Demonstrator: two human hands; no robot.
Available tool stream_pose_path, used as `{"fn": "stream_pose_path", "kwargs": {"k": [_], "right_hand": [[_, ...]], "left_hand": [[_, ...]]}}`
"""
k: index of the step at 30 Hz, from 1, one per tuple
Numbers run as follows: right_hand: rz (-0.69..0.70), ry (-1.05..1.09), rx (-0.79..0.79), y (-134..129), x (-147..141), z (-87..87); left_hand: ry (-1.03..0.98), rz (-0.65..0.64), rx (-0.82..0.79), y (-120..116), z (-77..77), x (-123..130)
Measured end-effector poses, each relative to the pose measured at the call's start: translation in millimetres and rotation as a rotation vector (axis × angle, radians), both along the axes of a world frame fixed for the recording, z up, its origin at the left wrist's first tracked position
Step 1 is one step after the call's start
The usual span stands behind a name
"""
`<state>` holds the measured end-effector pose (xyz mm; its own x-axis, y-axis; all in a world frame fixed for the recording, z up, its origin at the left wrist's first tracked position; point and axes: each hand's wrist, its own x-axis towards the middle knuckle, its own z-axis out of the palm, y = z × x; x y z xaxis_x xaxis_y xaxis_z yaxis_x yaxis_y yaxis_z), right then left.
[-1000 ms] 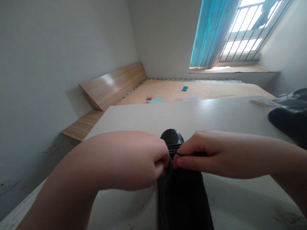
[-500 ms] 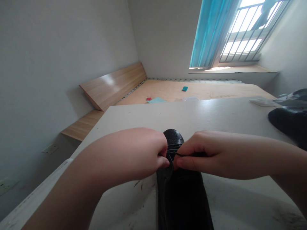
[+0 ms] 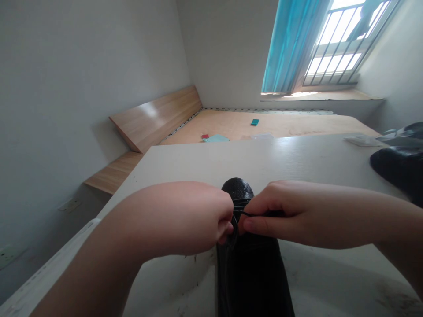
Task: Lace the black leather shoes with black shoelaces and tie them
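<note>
Down at the lower centre of the frame, the black shoe (image 3: pixel 256 277) is lying on the white worktop (image 3: pixel 185 163), its rounded toe pointing up the picture. Right of centre, the right hand (image 3: pixel 280 213) is pinching a thin black lace (image 3: pixel 245 213), grip clenched between thumb and forefinger! Across at centre left, the left hand (image 3: pixel 194 218) is overlapping the shoe's edge, fingers bent inward; what that grip is holding is hidden, so I can't tell. Further up, faint marks (image 3: pixel 304 132) are showing on the bed (image 3: pixel 280 121), too blurred for reading.
</note>
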<state>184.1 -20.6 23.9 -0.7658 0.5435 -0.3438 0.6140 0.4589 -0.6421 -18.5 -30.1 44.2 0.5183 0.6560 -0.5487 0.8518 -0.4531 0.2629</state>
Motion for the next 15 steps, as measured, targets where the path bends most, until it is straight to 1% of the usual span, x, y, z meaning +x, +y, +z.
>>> {"fn": "stream_pose_path", "kwargs": {"k": [6, 10, 15], "right_hand": [[0.013, 0.016, 0.038, -2, -1, -2.3], [-0.012, 0.015, 0.106, -6, -3, -3.8], [-0.066, -0.013, 0.179, -10, -10, -4.2]], "left_hand": [[-0.017, -0.007, -0.034, 0, 1.0, -3], [-0.064, 0.006, -0.077, 1, 0.5, -4], [-0.104, 0.01, -0.057, 2, -2.5, -3]]}}
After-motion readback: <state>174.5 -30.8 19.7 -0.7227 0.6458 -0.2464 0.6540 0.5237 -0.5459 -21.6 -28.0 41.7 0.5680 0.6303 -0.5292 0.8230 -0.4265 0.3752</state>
